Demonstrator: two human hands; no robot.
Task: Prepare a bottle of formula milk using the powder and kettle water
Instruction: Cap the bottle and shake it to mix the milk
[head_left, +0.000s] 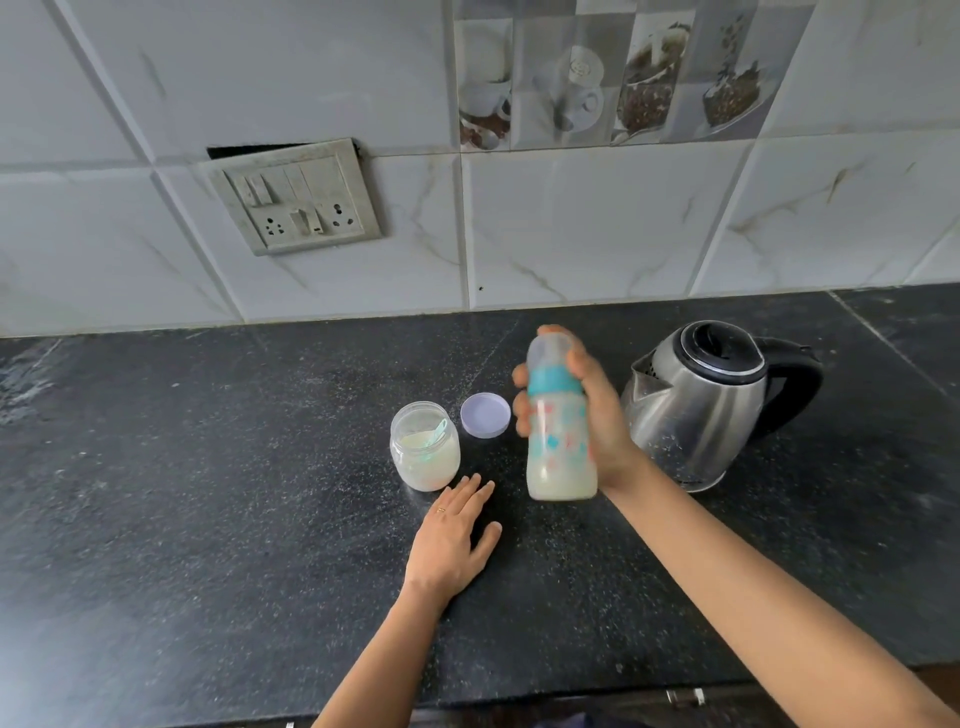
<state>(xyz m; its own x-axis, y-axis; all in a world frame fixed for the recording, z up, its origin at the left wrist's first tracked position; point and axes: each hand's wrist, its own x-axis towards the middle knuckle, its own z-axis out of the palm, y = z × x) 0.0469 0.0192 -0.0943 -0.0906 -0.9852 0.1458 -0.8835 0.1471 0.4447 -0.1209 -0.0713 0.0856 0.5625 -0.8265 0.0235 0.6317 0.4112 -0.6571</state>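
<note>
Because the teat collar and clear cap are already fitted, the feeding bottle (558, 441) is judged to be at the mixing step, with powder and water taken to be inside. It is held just right of the frame's centre, upright with a slight tilt and apparently raised off the worktop (208, 493). The right hand (605, 415) is wrapped round its upper body from behind, the fingers curled across the front and one fingertip laid over the cap. This closed grip near the top is judged to suit shaking, and the soft blur on the bottle agrees with that. A pale, milky liquid is seen in the lower part of the bottle; the printed wall above it looks mostly clear. The left hand (457, 540) is laid flat on the worktop below centre, fingers spread and nothing held, probably as a brace. Just above its fingertips the powder jar (425, 452) is left open, about half filled with cream powder, with a light green scoop (439, 431) propped inside. Its lilac lid (485, 414) is set beside it, between jar and bottle. The steel kettle (701, 405) is stood at centre right, lid down; its contents cannot be seen.
</note>
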